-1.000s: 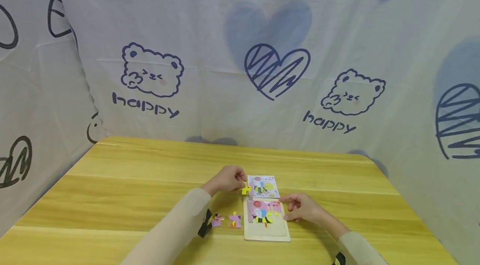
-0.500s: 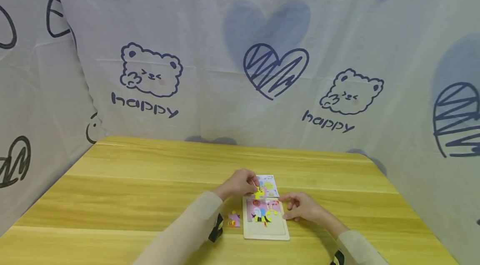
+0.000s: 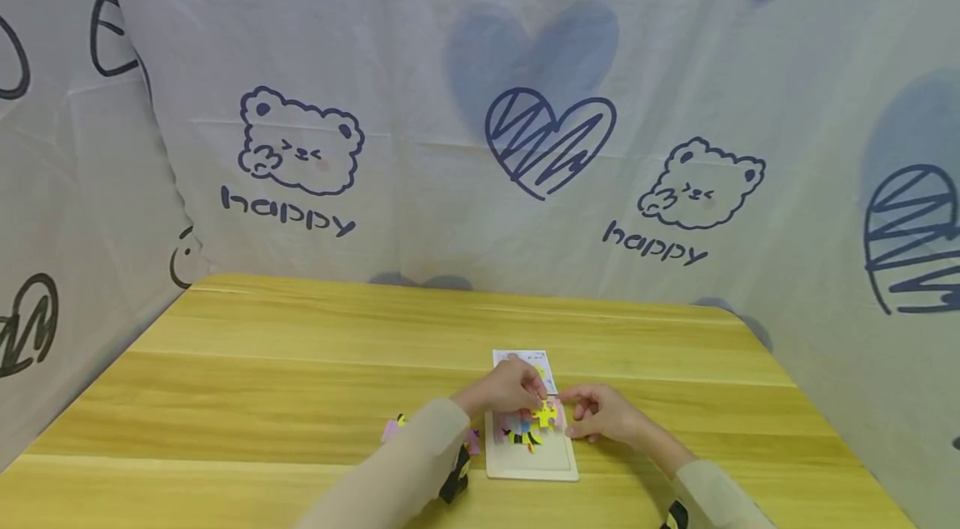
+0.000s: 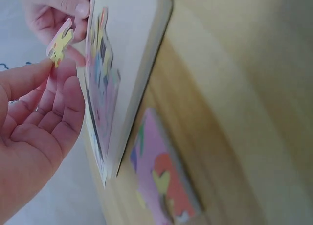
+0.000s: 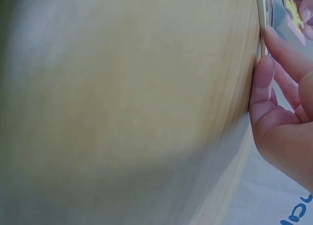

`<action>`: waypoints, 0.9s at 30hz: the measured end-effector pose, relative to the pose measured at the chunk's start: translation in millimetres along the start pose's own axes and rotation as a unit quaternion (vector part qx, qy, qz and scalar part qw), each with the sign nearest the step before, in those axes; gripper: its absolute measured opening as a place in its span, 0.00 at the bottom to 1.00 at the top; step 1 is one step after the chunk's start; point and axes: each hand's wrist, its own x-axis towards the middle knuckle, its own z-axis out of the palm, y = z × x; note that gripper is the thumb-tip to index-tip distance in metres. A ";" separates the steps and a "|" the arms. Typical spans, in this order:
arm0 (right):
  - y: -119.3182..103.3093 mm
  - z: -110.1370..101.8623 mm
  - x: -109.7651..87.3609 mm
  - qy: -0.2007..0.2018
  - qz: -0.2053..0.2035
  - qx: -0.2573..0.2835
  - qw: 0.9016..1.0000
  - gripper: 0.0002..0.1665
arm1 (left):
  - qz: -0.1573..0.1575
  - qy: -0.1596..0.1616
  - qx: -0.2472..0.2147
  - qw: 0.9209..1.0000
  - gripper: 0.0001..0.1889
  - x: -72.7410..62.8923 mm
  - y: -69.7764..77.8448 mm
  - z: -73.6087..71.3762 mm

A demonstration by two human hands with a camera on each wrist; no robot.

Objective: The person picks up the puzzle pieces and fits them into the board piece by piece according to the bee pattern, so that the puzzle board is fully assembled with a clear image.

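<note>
My left hand [image 3: 504, 387] pinches a yellow and pink jigsaw piece [image 3: 546, 414] between thumb and fingertips, over the upper right of the puzzle board [image 3: 534, 466]. In the left wrist view, the piece [image 4: 61, 43] is tilted and apart from the board [image 4: 139, 34]. Several joined pieces form part of a bee picture [image 3: 522, 434] in the board; the lower part is bare. My right hand [image 3: 609, 415] holds the board's upper right corner, thumb at the side and forefinger near the top edge. The left hand hides the board's upper left.
A printed bee picture card [image 3: 506, 355] lies just beyond the board, partly covered by the left hand. Loose pink jigsaw pieces lie left of the board, one [image 3: 473, 441] beside it and another [image 3: 392, 429] farther left, both partly behind the sleeve. A printed cloth [image 3: 420, 179] hangs behind the table.
My left hand has carried the yellow piece rightward and nearer, from left of the card, across it, to over the board. The right hand has stayed at the corner.
</note>
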 end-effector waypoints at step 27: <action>0.0 -0.1 -0.6 -0.001 -0.001 0.008 1.000 0.25 | -0.010 -0.018 0.121 0.992 0.07 0.6 -1.4 12.4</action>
